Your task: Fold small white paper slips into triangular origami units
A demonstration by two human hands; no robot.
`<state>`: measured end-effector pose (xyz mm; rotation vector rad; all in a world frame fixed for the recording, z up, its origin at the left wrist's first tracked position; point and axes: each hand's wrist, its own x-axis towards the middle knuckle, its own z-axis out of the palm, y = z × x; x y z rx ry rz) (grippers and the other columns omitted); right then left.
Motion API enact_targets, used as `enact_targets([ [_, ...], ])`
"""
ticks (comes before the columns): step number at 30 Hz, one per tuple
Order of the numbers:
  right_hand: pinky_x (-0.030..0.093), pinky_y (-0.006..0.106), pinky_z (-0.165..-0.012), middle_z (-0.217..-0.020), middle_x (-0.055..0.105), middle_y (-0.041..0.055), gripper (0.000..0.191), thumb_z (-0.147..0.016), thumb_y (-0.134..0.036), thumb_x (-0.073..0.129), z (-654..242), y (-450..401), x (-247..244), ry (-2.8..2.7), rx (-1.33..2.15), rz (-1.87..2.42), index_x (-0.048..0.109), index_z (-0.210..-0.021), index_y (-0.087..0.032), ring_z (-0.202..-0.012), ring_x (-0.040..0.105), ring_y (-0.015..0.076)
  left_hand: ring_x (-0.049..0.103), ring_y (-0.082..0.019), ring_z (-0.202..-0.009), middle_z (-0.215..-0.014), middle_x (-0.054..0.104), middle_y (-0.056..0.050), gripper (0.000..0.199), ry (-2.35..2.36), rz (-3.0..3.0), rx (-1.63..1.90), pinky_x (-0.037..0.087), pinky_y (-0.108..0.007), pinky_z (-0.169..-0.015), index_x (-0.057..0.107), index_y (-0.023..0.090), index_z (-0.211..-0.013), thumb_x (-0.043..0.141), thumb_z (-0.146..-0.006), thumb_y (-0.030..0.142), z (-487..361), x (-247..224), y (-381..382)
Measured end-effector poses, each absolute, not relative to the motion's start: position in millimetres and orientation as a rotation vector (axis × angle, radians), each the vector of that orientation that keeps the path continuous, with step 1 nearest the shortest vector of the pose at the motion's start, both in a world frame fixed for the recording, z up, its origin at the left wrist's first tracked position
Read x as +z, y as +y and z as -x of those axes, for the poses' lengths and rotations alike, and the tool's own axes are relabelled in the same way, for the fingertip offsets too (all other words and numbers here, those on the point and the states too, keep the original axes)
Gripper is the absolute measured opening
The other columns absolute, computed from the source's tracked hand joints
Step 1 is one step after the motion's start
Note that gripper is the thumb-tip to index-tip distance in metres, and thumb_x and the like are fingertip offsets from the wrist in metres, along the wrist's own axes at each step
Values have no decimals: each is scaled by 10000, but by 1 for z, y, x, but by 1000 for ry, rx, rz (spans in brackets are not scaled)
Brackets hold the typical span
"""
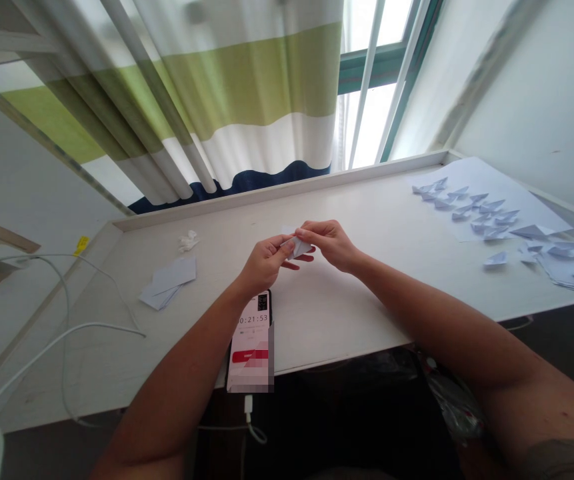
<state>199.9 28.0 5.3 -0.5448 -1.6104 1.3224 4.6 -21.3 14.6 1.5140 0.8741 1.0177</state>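
Note:
A small folded white paper (297,248) is held above the middle of the white table. My left hand (265,263) grips its left side, thumb on top and fingers beneath. My right hand (331,243) pinches the paper's upper edge between thumb and forefinger, with its other fingers partly hidden. Several folded paper boats (479,208) stand in rows at the right, on a large white sheet (531,193). One more boat (495,260) sits nearer the front edge. A small stack of white paper pieces (174,277) lies at the left.
A phone (251,340) showing a timer lies below my left hand, near the front edge. Crumpled white tissue (188,241) sits behind the paper stack. White cables (67,333) cross the table's left side. A curtain (247,80) hangs behind the raised back edge.

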Motion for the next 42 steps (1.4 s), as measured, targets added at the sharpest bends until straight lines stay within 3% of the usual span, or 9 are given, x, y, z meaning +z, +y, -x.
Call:
enact_targets([
  [6, 558, 321, -690, -771, 733, 29, 605, -897, -788, 737, -199, 30, 3, -1599, 1358, 586, 816, -831, -192, -707, 623, 149, 852, -317, -1028, -1185, 841, -154, 544, 904, -1487, 1062, 662, -362, -755, 730, 152, -1263, 779, -967, 605, -3, 10, -18],
  [12, 597, 338, -714, -917, 793, 60, 354, -837, -553, 896, -199, 30, 0, -1570, 1204, 598, 823, -847, -208, -806, 703, 182, 858, -318, -995, -1085, 855, -134, 537, 913, -1465, 1075, 657, -376, -775, 664, 164, -1170, 795, -946, 635, -1, 11, -15],
  [16, 592, 345, -709, -811, 777, 36, 267, -855, -450, 867, -199, 27, 3, -1574, 1162, 649, 785, -799, -202, -745, 700, 178, 860, -308, -930, -994, 862, -111, 564, 949, -1442, 1091, 638, -355, -727, 578, 196, -1058, 853, -879, 655, 0, 10, -14],
  [21, 557, 326, -667, -716, 762, 20, 230, -852, -374, 805, -199, 25, 7, -1588, 1228, 691, 745, -725, -192, -673, 687, 167, 843, -270, -905, -960, 853, -107, 488, 1027, -1504, 1081, 621, -330, -718, 675, 173, -969, 883, -861, 601, 1, 11, -15],
  [26, 558, 331, -663, -747, 788, 42, 282, -860, -450, 830, -196, 27, 1, -1621, 1264, 694, 763, -786, -186, -700, 736, 184, 815, -229, -844, -931, 855, -111, 451, 1079, -1516, 1104, 615, -329, -719, 762, 160, -978, 870, -877, 586, 1, 11, -16],
  [33, 592, 360, -702, -800, 793, 62, 437, -885, -608, 835, -196, 28, -4, -1695, 1168, 698, 754, -824, -183, -735, 747, 193, 827, -258, -860, -893, 853, -116, 461, 1096, -1533, 1107, 605, -347, -732, 793, 157, -955, 867, -874, 605, 4, 13, -16],
  [42, 607, 359, -684, -772, 790, 63, 439, -851, -594, 872, -192, 23, 0, -1657, 1181, 693, 734, -782, -182, -693, 733, 184, 819, -247, -842, -890, 854, -124, 479, 1051, -1523, 1111, 580, -335, -723, 776, 149, -932, 902, -838, 601, 2, 14, -17],
])
